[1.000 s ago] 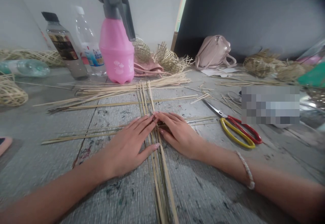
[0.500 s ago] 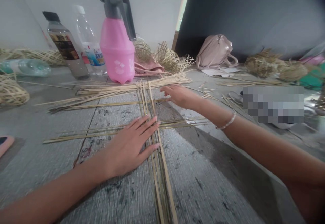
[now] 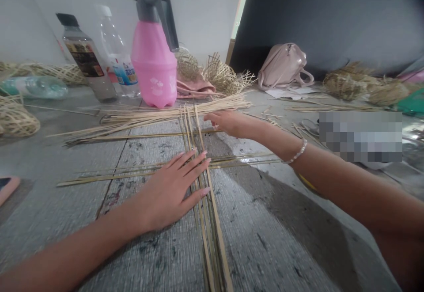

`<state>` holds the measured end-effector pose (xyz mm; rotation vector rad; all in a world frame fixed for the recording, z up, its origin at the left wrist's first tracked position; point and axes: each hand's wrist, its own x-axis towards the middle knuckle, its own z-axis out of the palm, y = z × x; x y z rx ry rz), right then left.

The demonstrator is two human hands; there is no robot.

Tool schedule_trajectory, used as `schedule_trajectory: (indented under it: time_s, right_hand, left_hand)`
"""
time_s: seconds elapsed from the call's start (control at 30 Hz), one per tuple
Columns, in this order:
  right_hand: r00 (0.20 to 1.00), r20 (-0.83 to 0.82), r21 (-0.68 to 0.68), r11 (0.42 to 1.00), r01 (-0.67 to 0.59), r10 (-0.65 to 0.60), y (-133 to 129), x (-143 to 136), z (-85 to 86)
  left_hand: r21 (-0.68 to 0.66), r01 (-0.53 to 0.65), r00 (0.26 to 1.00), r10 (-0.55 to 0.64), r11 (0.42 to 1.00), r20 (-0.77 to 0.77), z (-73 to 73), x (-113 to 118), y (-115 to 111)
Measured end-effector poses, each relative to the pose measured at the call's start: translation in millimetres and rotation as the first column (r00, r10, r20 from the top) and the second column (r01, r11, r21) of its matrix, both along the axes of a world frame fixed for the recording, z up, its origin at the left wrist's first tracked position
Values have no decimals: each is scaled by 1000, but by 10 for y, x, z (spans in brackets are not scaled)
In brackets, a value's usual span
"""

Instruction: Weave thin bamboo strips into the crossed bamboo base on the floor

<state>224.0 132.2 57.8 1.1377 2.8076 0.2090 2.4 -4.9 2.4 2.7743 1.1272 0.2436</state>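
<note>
crossed strips [image 3: 202,168]: thin bamboo strips laid in a cross on the table [image 3: 281,248], one bundle running away from the person, another lying across it
left hand [image 3: 172,190]: flat, fingers spread, pressing down on the crossing; grasps nothing
right hand [image 3: 228,122]: reaches forward, fingertips at a single strip [image 3: 149,135] lying crosswise beyond the cross; can't tell if it's pinched or just touched
loose strip pile [image 3: 159,114]: just behind that strip
spray bottle [image 3: 154,58]: pink, upright behind pile
two bottles [image 3: 99,58]: left of sprayer
bag [image 3: 283,66]: pale pink, far right by wall
woven pieces [image 3: 218,75]: between sprayer and bag
</note>
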Motion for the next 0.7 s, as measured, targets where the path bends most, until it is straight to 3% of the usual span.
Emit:
schedule_trajectory:
  time_s: [0.3,0.53,0.7]
  right_hand:
    - [1000,14,47,999,-20,19,-37,-15,-34]
    - [998,-70,34,999,-5,7,-74,38,50]
    - [986,-166,104,994,37,-20,2,197,150]
  left_hand:
    - [-6,-7,1000,7,1000,-10,23,14,-3]
    - [-9,-3,1000,4,1000,13,28,11,-6]
    - [-8,-8,1000,8,1000,-5,11,8,-9]
